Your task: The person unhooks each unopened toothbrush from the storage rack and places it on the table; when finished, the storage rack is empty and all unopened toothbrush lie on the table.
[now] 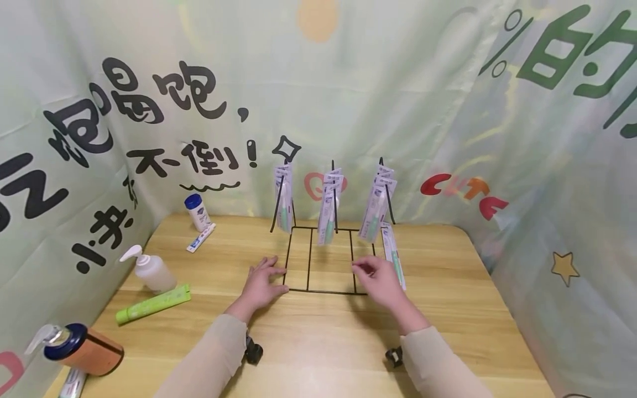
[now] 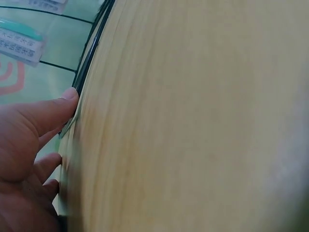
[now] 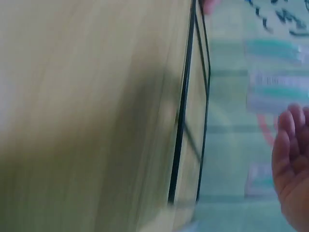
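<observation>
A black wire rack stands on the wooden table. Packaged toothbrushes hang from its three hooks: a left bunch, a middle bunch and a right bunch. One more packaged toothbrush lies on the table by the rack's right side. My left hand rests at the base's left edge, and its thumb touches the wire in the left wrist view. Over the base's right part hovers my right hand, fingers bent. The right wrist view shows those fingers holding nothing, apart from the hanging packages.
On the table's left are a white pump bottle, a green tube and an orange pump bottle. Farther back, a blue-capped white bottle stands beside a small white-and-blue package. Printed cloth hangs behind the table.
</observation>
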